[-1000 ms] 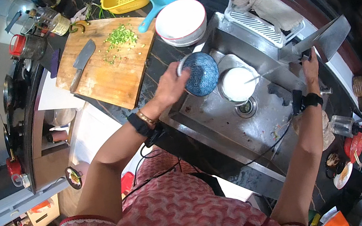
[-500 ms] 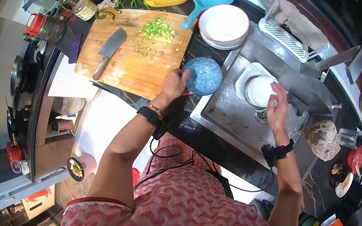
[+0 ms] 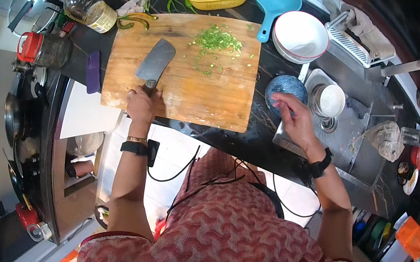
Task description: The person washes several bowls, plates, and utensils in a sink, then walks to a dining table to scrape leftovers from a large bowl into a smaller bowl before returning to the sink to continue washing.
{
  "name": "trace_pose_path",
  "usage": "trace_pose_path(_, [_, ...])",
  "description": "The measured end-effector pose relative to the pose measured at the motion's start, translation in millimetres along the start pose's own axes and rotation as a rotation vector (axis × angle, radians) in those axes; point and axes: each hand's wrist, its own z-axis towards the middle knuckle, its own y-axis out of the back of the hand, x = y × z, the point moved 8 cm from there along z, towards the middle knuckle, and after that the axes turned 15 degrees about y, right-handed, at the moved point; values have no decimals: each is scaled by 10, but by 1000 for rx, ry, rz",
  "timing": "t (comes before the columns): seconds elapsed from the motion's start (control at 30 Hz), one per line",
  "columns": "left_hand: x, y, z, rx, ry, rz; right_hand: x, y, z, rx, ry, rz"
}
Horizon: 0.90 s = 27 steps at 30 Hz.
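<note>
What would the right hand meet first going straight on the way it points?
Probably the blue patterned bowl: the fingers of the right hand overlap it in view, though depth, and any contact, is unclear.

no lettering readable anywhere, pale label (image 3: 104, 19) on a clear bottle (image 3: 86, 9), its print too small to read

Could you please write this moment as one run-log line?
left hand: at cleaver handle, grip unclear | right hand: at blue bowl, contact unclear | cutting board: cleaver, chopped greens

There are two hands (image 3: 141, 106) (image 3: 297, 122), one cleaver (image 3: 156, 59), one board (image 3: 205, 101).
</note>
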Motion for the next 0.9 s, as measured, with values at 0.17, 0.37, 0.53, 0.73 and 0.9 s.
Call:
trace_pose_path(0.17, [-88,-118,6,101,-174,-285,142,-511,193,72,26,3])
trace_pose_path(0.37, [-833,169,-710,514,-182,-657,-156,-1073,85,-43,-406,380])
trace_pose_path(0.53, [-1354,209,-1379,605,-541,-753,-141,-1289,29,-321,-437,580])
trace_pose_path(0.73, [-1282,154,-1369,751,-867,-342,42,-850,-50,-173,-488,35])
trace_pose_path(0.9, [-1211,-15,-596,126,-773,-179,156,-635,38,-136,-313,-426])
